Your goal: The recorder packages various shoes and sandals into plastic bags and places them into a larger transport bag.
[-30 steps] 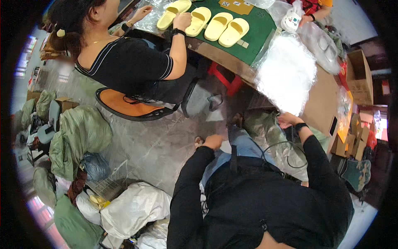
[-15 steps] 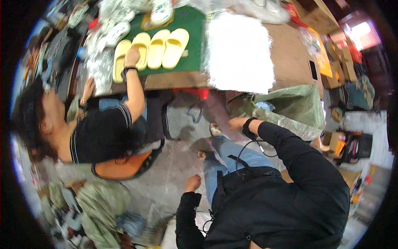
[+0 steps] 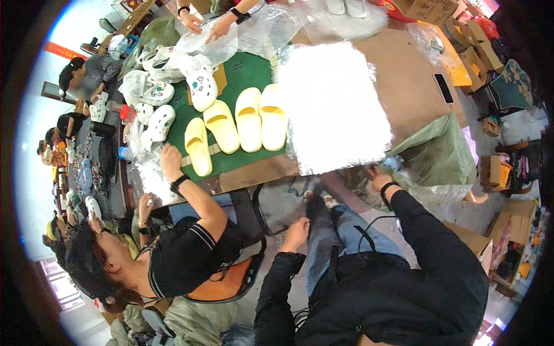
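Left hand [image 3: 296, 233] curled, hard to tell its grip — right hand [image 3: 380, 180], fingers loosely apart, near the white plastic sheets [image 3: 337, 109]

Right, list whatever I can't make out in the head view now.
- Left hand, head view: its palm is hidden by the back of the hand.
- Right hand, head view: fingertips too blurred to tell whether they touch anything.
- Green bag, head view: its folds and near side hide most of the inside.
- White pile, head view: glare washes out its surface.
- Pale shoes, head view: cut off by the top edge.
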Tool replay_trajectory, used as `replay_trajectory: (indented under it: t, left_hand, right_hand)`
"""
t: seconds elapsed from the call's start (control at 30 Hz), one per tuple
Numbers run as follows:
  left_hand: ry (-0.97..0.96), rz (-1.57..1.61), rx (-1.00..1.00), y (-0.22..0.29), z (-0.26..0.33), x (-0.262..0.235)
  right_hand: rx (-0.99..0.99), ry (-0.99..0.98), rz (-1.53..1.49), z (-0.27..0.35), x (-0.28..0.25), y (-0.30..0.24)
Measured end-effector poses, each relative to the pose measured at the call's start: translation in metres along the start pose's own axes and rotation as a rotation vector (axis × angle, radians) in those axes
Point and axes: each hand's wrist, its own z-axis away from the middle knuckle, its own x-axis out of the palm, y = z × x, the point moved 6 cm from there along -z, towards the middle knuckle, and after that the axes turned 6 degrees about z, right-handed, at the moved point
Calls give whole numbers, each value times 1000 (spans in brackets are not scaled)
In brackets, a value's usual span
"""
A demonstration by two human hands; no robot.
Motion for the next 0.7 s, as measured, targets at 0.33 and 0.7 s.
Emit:
replay_trajectory:
  t: [0.33, 0.7]
  left_hand:
    - [165, 105, 226, 39, -70, -113]
    - [496, 168, 105, 65, -149, -258]
  right_hand:
    - [115, 103, -562, -46, 34, 132]
    - [-402, 494, -1292, 27, -305, 7]
